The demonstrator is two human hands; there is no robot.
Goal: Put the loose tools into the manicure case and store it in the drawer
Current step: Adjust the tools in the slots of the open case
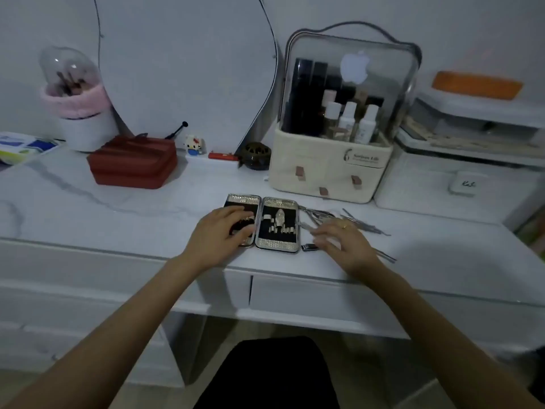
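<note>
The open, glitter-edged black-lined manicure case (262, 222) lies flat under the pressing, relaxed fingers of the left hand (224, 234), while the nearer right hand (339, 240), blurred, fingers loosely spread, hovers over thin loose metal tools (362, 224) fanned rightward beside the case.

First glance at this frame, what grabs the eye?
The open manicure case lying flat at the table's front edge, the left hand resting on its left half. Right of it, loose metal tools are scattered, with the right hand blurred over them. Behind stands a cream cosmetic organizer with a clear lid and bottles inside.
</note>
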